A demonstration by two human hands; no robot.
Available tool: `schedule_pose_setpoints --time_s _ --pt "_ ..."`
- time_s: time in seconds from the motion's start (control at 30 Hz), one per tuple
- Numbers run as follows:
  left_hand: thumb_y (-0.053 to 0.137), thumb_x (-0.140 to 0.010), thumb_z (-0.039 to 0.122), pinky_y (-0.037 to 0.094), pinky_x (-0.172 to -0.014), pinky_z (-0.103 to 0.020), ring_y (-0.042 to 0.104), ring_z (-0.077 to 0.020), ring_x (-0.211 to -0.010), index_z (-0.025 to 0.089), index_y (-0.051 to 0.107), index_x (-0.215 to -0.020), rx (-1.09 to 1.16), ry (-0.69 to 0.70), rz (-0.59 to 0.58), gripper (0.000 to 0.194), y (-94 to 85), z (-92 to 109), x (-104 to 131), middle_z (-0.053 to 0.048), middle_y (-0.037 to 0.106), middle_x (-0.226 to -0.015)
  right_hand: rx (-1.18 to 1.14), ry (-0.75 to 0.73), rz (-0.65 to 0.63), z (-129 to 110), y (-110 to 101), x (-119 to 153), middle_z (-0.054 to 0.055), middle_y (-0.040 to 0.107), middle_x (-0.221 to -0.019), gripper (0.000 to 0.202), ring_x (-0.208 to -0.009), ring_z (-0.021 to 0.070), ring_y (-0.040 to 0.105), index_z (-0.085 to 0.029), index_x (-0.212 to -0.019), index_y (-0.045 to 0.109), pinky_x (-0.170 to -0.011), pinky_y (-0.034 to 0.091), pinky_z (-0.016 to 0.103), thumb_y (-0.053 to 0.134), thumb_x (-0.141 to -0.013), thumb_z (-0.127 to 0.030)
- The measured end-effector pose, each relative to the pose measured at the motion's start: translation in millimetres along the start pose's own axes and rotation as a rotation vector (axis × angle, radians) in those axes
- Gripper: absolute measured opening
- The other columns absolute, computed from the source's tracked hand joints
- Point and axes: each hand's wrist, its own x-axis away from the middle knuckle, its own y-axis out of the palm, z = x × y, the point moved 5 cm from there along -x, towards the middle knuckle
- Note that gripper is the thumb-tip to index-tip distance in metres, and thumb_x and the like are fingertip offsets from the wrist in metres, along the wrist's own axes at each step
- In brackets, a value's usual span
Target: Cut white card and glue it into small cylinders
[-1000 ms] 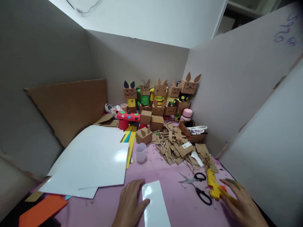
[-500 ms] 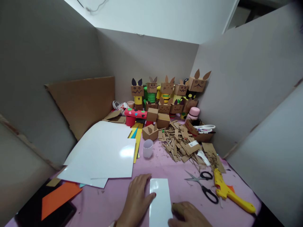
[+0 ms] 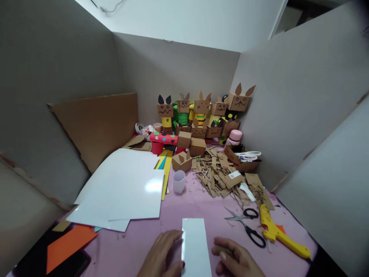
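A glossy white card strip (image 3: 195,246) lies lengthwise on the pink tabletop in front of me. At its left edge is my left hand (image 3: 163,254), thumb and fingers spread apart, the fingertips at the card's border. My right hand (image 3: 238,258) is just off the strip's right side, its fingers curled in. A dull brownish shape shows between those fingers; whether it is a held object or a shaded finger I cannot make out. Scissors (image 3: 243,225) with black handles lie part-open beyond my right hand, beside a yellow glue gun (image 3: 281,234).
Large white sheets (image 3: 123,192) and an orange paper (image 3: 69,246) lie left. A translucent cup (image 3: 179,182) stands ahead. Cardboard scraps (image 3: 216,173) are heaped behind it to the right. Cardboard animal figures (image 3: 201,107) line the back. Grey panels (image 3: 178,69) enclose the table.
My left hand has drawn back toward me along the card's left edge. My right hand has come off the card's right edge and shifted right, its fingers curling. The view has tilted slightly.
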Motion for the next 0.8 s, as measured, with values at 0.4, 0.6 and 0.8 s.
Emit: schedule_pose_setpoints --time_s 0.4,0.6,0.8 --pt "0.071 -0.064 0.035 0.048 -0.075 -0.032 0.059 -0.0225 -0.085 0.009 0.05 -0.12 0.685 -0.352 0.246 0.065 33.0 -42 1 -0.019 0.057 -0.113 0.022 0.015 -0.284 4 30 -16 -0.001 0.061 -0.057 0.06 -0.049 0.0109 0.057 -0.009 -0.095 0.063 -0.053 0.043 0.022 0.079 -0.055 -0.051" --pt "0.08 -0.056 0.044 0.047 -0.071 -0.031 0.061 -0.0204 -0.074 0.012 0.062 -0.104 0.986 -0.381 0.152 0.06 35.9 -27 -12 -0.012 0.066 -0.089 0.043 -0.116 -0.368 -10 49 -15 0.005 0.067 -0.067 0.06 -0.06 0.017 0.061 -0.009 -0.098 0.066 -0.066 0.047 0.031 0.073 -0.061 -0.055" --pt "0.075 -0.062 0.049 0.039 -0.048 -0.022 0.052 -0.0125 -0.047 0.009 0.07 -0.078 0.958 -0.412 0.071 0.044 25.1 13 -21 -0.005 0.065 -0.057 0.191 -0.314 -0.268 -34 57 -12 0.002 0.062 -0.061 0.046 -0.056 0.0157 0.054 -0.013 -0.078 0.068 -0.058 0.044 0.027 0.067 -0.066 -0.057"
